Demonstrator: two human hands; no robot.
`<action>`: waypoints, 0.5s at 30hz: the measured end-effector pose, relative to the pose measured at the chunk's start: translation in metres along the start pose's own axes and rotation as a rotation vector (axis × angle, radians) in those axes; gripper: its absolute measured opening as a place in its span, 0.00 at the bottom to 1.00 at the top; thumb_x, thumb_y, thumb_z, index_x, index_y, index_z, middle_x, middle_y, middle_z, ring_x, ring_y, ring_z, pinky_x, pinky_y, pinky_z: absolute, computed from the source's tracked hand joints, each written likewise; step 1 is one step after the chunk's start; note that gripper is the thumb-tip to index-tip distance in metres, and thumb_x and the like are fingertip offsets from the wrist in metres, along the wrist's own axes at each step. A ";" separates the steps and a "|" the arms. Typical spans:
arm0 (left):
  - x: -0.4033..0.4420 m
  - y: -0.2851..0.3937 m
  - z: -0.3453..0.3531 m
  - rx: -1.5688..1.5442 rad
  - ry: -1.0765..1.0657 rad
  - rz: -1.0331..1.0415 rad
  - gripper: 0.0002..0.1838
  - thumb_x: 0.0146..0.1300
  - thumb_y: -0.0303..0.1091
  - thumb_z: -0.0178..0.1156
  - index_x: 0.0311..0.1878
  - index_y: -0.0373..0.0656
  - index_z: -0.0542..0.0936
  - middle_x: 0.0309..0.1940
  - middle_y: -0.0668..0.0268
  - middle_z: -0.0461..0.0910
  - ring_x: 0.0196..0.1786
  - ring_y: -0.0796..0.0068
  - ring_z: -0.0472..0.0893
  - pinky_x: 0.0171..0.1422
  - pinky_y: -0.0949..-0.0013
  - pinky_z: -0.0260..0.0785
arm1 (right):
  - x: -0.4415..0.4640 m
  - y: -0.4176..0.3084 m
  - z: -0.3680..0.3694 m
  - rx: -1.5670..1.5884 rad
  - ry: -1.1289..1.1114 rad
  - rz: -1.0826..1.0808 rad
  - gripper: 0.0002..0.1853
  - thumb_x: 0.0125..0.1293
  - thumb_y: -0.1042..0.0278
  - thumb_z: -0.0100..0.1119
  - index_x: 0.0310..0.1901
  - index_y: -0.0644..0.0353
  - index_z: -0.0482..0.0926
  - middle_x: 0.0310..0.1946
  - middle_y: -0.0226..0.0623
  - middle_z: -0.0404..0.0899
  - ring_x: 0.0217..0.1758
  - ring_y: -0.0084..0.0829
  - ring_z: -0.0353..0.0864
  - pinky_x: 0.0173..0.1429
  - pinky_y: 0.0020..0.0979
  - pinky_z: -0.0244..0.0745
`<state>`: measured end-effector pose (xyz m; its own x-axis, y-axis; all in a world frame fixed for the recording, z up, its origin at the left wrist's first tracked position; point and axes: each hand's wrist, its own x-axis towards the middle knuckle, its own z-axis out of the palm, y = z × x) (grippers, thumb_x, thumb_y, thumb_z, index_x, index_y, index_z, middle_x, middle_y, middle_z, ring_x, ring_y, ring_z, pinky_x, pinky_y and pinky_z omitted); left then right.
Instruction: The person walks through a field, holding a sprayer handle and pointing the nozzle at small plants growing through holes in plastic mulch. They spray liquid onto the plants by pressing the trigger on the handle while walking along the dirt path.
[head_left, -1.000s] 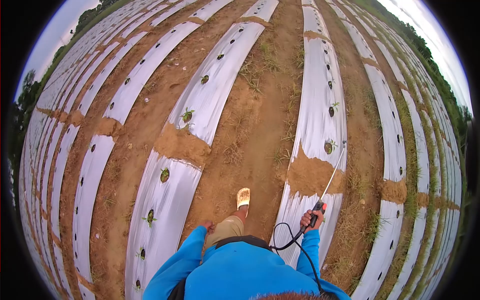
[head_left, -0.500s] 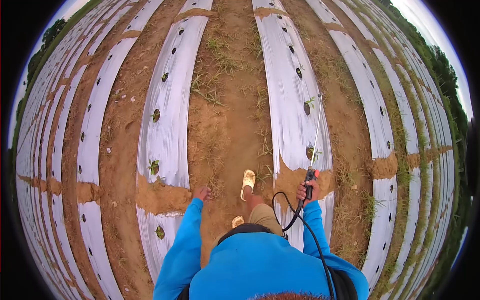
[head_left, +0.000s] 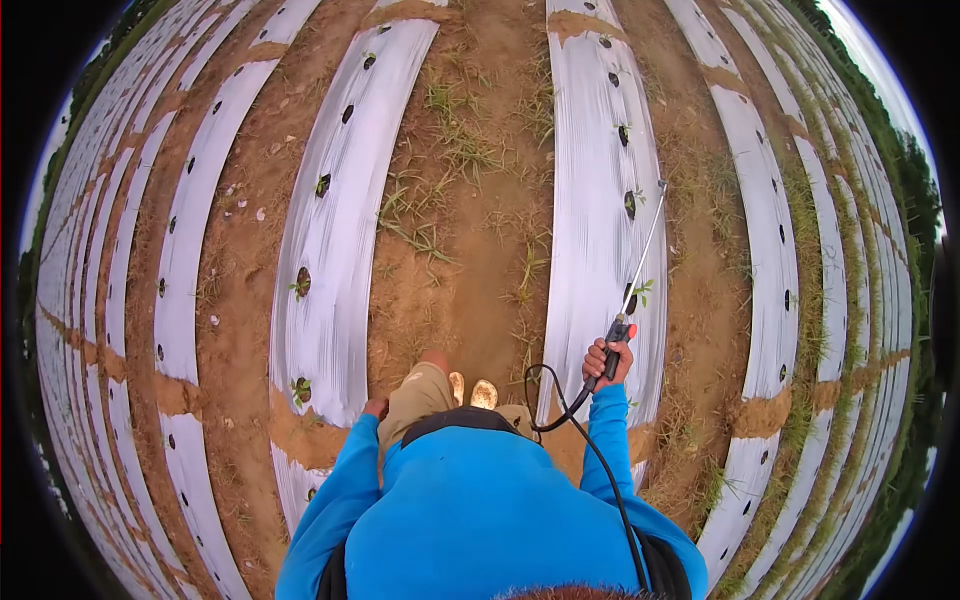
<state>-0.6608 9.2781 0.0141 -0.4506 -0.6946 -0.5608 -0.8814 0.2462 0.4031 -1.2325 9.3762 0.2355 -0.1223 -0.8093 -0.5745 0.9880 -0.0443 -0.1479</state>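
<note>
My right hand (head_left: 607,362) is wrapped round the black handle of a sprayer wand (head_left: 646,246). The wand's thin metal lance slants up and to the right over a plastic-covered bed. An orange-red part shows at the top of the handle, and a black hose (head_left: 622,488) loops from its bottom back past my right arm. A small green seedling (head_left: 643,290) grows from a hole close beside the lance. My left hand (head_left: 377,407) hangs low by my thigh, near the left bed. Its fingers are mostly hidden, and I see nothing held there.
Long beds under silvery plastic mulch (head_left: 325,245) run ahead on both sides, with planting holes and seedlings. Between them lies a brown soil path (head_left: 490,270) with grass tufts (head_left: 470,150). Soil mounds (head_left: 300,435) cross the beds. My light-coloured clogs (head_left: 484,394) stand on the path.
I have moved forward along the path; the beds and soil mounds have slid back toward me. My left hand has drawn in toward my thigh. The wand remains in my right hand.
</note>
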 end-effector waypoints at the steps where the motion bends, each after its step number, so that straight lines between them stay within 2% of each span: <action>1: 0.027 0.013 -0.020 -0.216 -0.014 -0.162 0.16 0.56 0.44 0.49 0.35 0.41 0.79 0.26 0.60 0.80 0.28 0.68 0.79 0.29 0.63 0.69 | 0.023 -0.012 0.010 -0.011 -0.001 0.005 0.09 0.50 0.62 0.53 0.26 0.58 0.69 0.14 0.27 0.61 0.11 0.22 0.59 0.13 0.25 0.57; 5: 0.138 0.067 -0.104 -1.080 -0.097 -0.783 0.10 0.56 0.39 0.53 0.27 0.42 0.74 0.18 0.61 0.74 0.20 0.65 0.75 0.22 0.59 0.65 | 0.117 -0.058 0.048 -0.019 -0.005 -0.024 0.09 0.49 0.62 0.53 0.25 0.58 0.68 0.14 0.27 0.61 0.11 0.22 0.59 0.13 0.25 0.57; 6: 0.170 0.081 -0.122 -1.033 -0.105 -0.771 0.10 0.58 0.39 0.50 0.26 0.44 0.73 0.15 0.66 0.69 0.15 0.70 0.68 0.17 0.64 0.58 | 0.141 -0.071 0.061 -0.031 -0.004 -0.031 0.10 0.49 0.62 0.53 0.25 0.58 0.68 0.14 0.27 0.61 0.11 0.22 0.59 0.13 0.25 0.57; 7: 0.206 0.077 -0.121 -1.038 -0.119 -0.765 0.10 0.58 0.39 0.50 0.26 0.44 0.73 0.15 0.66 0.69 0.15 0.70 0.68 0.17 0.64 0.58 | 0.163 -0.082 0.075 -0.040 0.003 -0.038 0.10 0.49 0.62 0.53 0.25 0.58 0.68 0.13 0.27 0.61 0.11 0.22 0.59 0.13 0.24 0.57; 9: 0.285 0.084 -0.145 -1.256 -0.240 -0.767 0.10 0.57 0.39 0.50 0.26 0.45 0.73 0.15 0.67 0.68 0.14 0.73 0.66 0.18 0.68 0.57 | 0.213 -0.110 0.113 -0.051 0.016 -0.053 0.10 0.49 0.61 0.53 0.25 0.59 0.69 0.14 0.27 0.61 0.11 0.22 0.59 0.13 0.24 0.57; 13: 0.403 0.125 -0.215 -1.276 -0.220 -0.740 0.09 0.57 0.39 0.50 0.28 0.45 0.74 0.17 0.70 0.69 0.14 0.76 0.63 0.18 0.70 0.56 | 0.279 -0.153 0.177 -0.030 0.019 0.047 0.10 0.50 0.61 0.52 0.26 0.60 0.69 0.14 0.27 0.60 0.11 0.22 0.59 0.14 0.24 0.58; 15: 0.471 0.104 -0.235 -1.461 -0.485 -0.539 0.09 0.58 0.39 0.50 0.30 0.45 0.75 0.18 0.71 0.70 0.16 0.78 0.65 0.18 0.71 0.57 | 0.307 -0.176 0.211 -0.019 0.011 0.046 0.10 0.51 0.61 0.51 0.27 0.60 0.69 0.14 0.27 0.61 0.12 0.22 0.60 0.15 0.24 0.59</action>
<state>-0.9317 8.8174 -0.0382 -0.4005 -0.1479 -0.9043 -0.1936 -0.9509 0.2413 -1.4240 9.0120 0.2547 -0.0775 -0.8036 -0.5902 0.9907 0.0045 -0.1362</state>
